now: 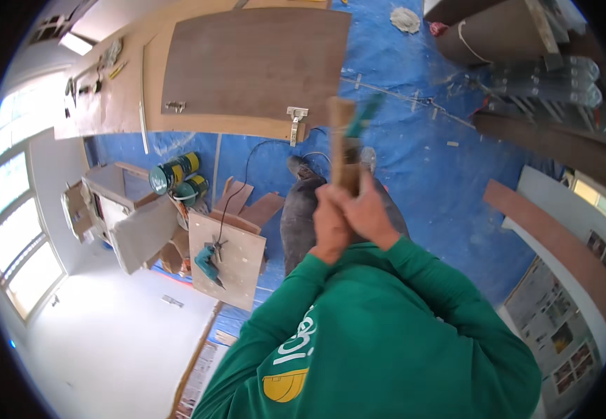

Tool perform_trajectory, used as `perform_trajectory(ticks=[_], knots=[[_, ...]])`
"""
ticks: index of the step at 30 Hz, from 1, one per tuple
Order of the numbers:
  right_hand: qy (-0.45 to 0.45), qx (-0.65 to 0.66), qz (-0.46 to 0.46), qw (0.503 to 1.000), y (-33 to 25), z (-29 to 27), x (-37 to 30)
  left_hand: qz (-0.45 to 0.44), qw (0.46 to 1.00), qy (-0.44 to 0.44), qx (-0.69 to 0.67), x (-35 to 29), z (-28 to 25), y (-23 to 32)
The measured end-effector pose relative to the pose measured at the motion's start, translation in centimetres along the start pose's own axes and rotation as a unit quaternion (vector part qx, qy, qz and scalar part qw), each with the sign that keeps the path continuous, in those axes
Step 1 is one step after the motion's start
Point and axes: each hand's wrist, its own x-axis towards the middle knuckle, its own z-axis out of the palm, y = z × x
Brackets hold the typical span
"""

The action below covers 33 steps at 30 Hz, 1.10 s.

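My left hand (331,225) and my right hand (368,214) are pressed together in front of my body, both closed round the lower end of a brown, wood-like strip (341,136). Beside its upper part is a blurred teal piece (364,117); its kind, and whether it is joined to the strip, cannot be made out. Beyond my hands, a brown cabinet door panel (257,63) lies on the workbench (118,98). Metal hinges (296,122) sit along the panel's near edge.
A teal power drill (207,263) with a cord lies on a board (237,279) to my left, near paint cans (175,173) and cartons (100,202). Blue sheeting (442,202) covers the floor. Long boards (554,244) lie at right.
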Motion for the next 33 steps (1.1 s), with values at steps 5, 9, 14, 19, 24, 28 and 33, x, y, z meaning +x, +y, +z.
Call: perform_trajectory(ticks=[5, 9, 14, 19, 24, 28, 33], knots=[[0.153, 0.117, 0.115, 0.974, 4.3, -10.0, 2.4, 0.273, 0.861, -0.318, 0.288, 0.9, 4.6, 5.1], [0.262, 0.141, 0.119, 0.947, 12.5, -10.9, -1.0, 0.38, 0.79, -0.307, 0.371, 12.4, 1.7, 8.6], [0.323, 0.044, 0.287, 0.901, 24.0, -0.9, -8.3, 0.445, 0.757, 0.023, 0.478, 36.7, -2.6, 12.6], [0.306, 0.131, 0.268, 0.904, 17.4, 4.1, 0.4, 0.384, 0.669, 0.135, 0.622, 45.2, -3.9, 10.8], [0.31, 0.05, 0.086, 0.946, 8.7, 2.8, 20.1, 0.354, 0.684, 0.124, 0.626, 45.0, -3.2, 12.1], [0.266, -0.013, 0.069, 0.962, 5.0, 1.8, 30.8, 0.362, 0.688, 0.124, 0.617, 45.5, -3.6, 12.3], [0.225, -0.079, -0.042, 0.97, 1.5, 0.9, 37.9, 0.363, 0.687, 0.126, 0.617, 45.3, -3.9, 12.3]])
